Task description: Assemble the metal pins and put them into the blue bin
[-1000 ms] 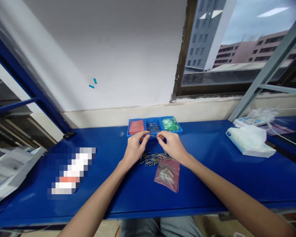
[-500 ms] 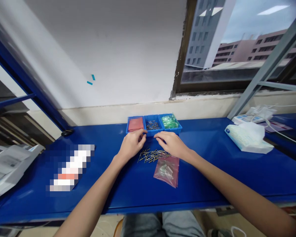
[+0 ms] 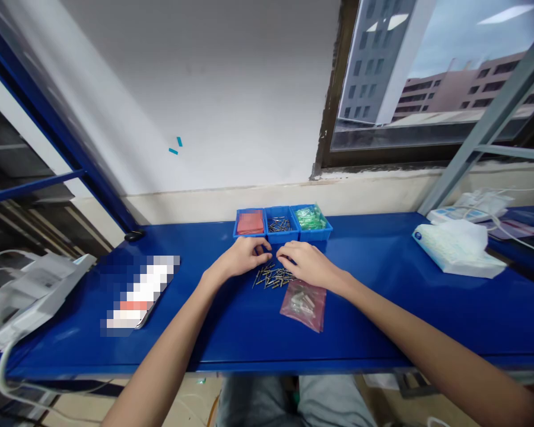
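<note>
My left hand [image 3: 248,256] hovers at the left of a loose pile of thin metal pins [image 3: 270,277]. Its fingers are bent, with a gap between thumb and forefinger and nothing seen in it. Over the pile's right side is my right hand [image 3: 307,262], fingers loosely curled and apart, tips close to the pins; whether they touch is unclear. Just below lies a pink plastic bag [image 3: 302,305] with small clear and whitish pieces inside, partly under my right wrist. Behind my hands stand three joined blue bins: one with pink bags [image 3: 250,222], one with metal pins [image 3: 279,225], one with green-clear packets [image 3: 310,217].
On the blue table [image 3: 374,332], a tissue pack [image 3: 456,246] lies to the right. A blurred-out flat object [image 3: 145,293] is at the left, beside a white power strip with cables [image 3: 44,302]. Wall and window rise behind the table.
Both hands have drawn back slightly from the bins toward the pin pile, my right fingers lower over it. The whole view has shifted a little.
</note>
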`<state>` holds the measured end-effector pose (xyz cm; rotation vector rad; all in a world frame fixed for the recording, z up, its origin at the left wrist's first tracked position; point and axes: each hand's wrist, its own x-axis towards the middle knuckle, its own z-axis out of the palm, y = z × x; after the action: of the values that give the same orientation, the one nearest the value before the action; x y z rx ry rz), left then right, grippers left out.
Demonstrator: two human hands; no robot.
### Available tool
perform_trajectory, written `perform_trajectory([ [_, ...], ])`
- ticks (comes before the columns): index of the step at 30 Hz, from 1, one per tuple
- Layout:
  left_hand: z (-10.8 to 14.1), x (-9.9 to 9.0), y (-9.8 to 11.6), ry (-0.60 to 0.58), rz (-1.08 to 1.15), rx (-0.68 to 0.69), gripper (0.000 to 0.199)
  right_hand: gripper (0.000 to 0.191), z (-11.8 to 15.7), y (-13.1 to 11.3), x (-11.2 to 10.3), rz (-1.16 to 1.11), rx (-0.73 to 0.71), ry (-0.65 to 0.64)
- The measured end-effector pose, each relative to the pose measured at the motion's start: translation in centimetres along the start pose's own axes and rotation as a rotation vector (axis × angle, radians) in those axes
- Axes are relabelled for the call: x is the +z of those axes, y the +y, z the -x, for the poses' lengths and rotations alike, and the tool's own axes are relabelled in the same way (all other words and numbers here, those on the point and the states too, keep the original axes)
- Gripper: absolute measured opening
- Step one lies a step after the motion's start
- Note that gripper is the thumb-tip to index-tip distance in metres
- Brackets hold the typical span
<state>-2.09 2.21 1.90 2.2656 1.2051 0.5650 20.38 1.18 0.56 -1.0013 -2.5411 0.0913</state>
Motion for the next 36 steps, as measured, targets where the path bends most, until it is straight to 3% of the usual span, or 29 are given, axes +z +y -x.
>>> perform_trajectory([
  [3,0.2,0.0,0.0,-0.137,0.128,-0.106,0.046,0.022,0.1,-0.1,0.0,0.023,-0.001,-0.007],
  [5,0.2,0.0,0.0,-0.167,0.139,-0.12,0.055,0.022,0.1,-0.2,0.0,0.038,0.0,-0.015],
  [12,0.0,0.2,-0.3,-0.189,0.17,-0.088,0.05,0.021,0.1,-0.4,-0.1,0.072,-0.018,-0.02],
  [31,-0.7,1.8,-0.5,0.006,0.288,-0.04,0.03,0.018,0.1,0.4,0.6,0.081,-0.047,-0.074],
  [36,-0.9,1.9,-0.8,0.013,0.361,-0.025,0.028,0.016,0.1,0.7,0.8,0.043,-0.021,-0.062],
])
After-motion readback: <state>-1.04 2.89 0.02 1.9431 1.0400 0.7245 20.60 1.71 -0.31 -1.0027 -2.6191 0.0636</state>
